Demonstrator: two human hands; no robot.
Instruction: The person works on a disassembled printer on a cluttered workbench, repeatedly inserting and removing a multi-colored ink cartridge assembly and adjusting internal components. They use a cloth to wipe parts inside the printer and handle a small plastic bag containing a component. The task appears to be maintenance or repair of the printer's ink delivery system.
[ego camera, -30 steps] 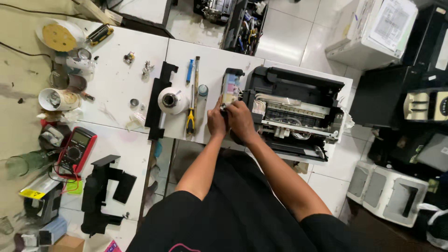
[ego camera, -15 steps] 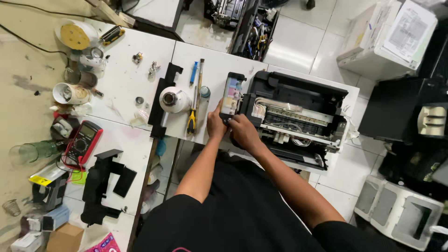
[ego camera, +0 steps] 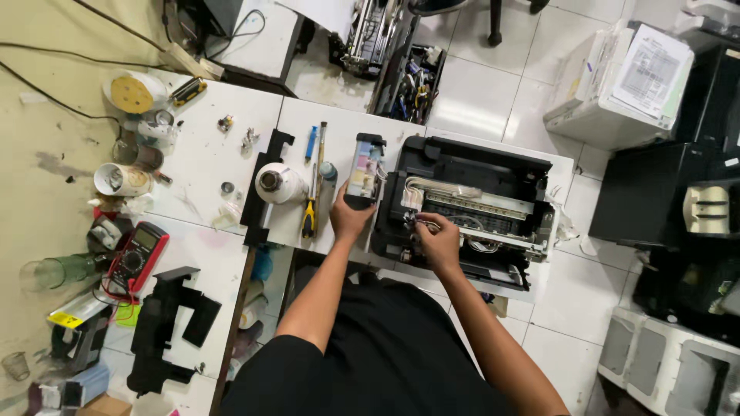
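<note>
The right hand [ego camera: 439, 243] has moved into the open printer [ego camera: 470, 208], pinching tubing; the left hand [ego camera: 351, 219] still grips the ink tank [ego camera: 364, 169], pliers [ego camera: 310, 219] just left of it

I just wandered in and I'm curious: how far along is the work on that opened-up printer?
The printer already has its cover off, insides bared. In hand: the left hand holds the ink tank unit at its side; the right hand reaches among the tubes. Black housing parts lie unfitted on the table.
</note>
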